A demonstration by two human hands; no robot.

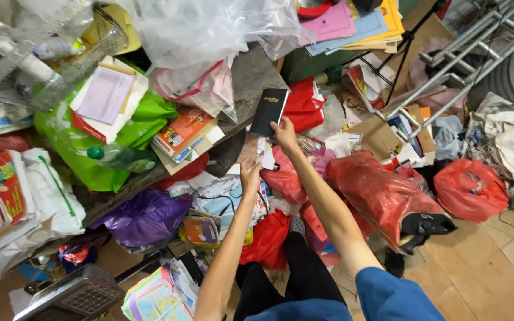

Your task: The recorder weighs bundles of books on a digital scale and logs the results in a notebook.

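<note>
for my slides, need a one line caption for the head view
Right hand holds a black booklet above red bags; left hand reaches up beside it.
</note>
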